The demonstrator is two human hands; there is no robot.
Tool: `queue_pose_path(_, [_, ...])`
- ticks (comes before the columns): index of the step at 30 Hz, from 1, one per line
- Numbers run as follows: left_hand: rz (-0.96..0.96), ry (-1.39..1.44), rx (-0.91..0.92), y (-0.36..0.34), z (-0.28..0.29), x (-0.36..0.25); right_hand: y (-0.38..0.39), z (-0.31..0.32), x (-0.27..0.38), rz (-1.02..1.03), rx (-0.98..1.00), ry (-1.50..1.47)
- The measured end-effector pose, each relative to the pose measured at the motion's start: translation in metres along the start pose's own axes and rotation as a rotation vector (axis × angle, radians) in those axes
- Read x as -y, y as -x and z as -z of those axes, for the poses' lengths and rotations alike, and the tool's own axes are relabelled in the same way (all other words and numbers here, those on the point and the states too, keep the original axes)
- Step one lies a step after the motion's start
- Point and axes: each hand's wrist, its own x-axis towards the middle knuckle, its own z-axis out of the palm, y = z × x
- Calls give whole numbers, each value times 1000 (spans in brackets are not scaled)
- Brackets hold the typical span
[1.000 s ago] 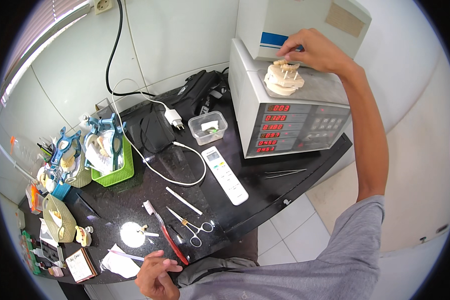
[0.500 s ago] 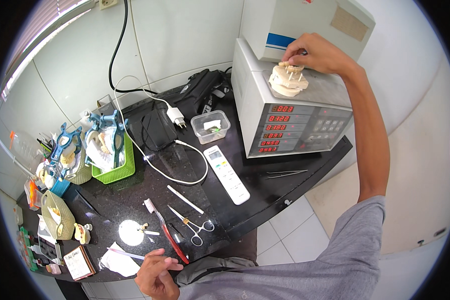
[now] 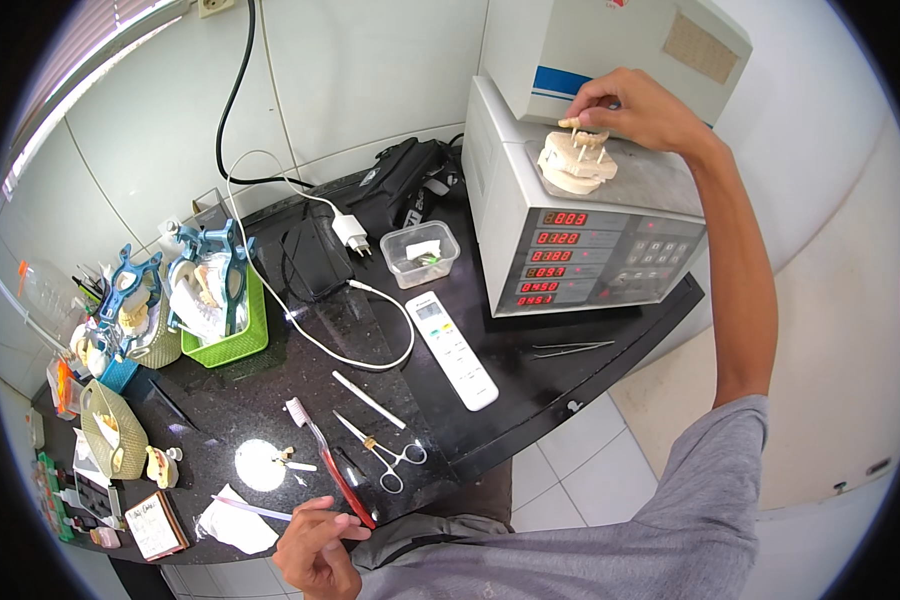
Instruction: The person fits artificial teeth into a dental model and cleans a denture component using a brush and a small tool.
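Note:
High on the right, my right hand pinches a small tan tooth piece between thumb and fingertips. Right below it is a cream plaster dental model with short pale pins standing up and another row of tan teeth on top. This model rests on the metal top of a grey machine with red digit displays. Low in the picture, my left hand has loosely bent fingers, apart, with nothing seen in them. Its fingertips are beside the red handle of a toothbrush lying on the black counter.
On the counter lie scissor-handled forceps, a white stick, a white remote, tweezers and a looped white cable. A clear tub and a green basket with blue articulators stand farther back.
My right hand has raised the tooth piece slightly, and a pin now shows beneath it. The left hand has barely moved.

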Motion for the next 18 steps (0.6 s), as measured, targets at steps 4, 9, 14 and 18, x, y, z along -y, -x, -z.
queue_pose_path(4, [4,17,6,1,-1,-1,2,3,-2,21,-38,-35])
queue_pose_path(9, [-39,20,29,-4,-2,-2,8,14,4,11,-145,-48])
queue_pose_path(14, [75,76,-42,-11,5,-8,5,17,52,34,-166,-293])
queue_pose_path(18, [247,270,-40,-40,5,-3,17,-11,125,53,22,-412])
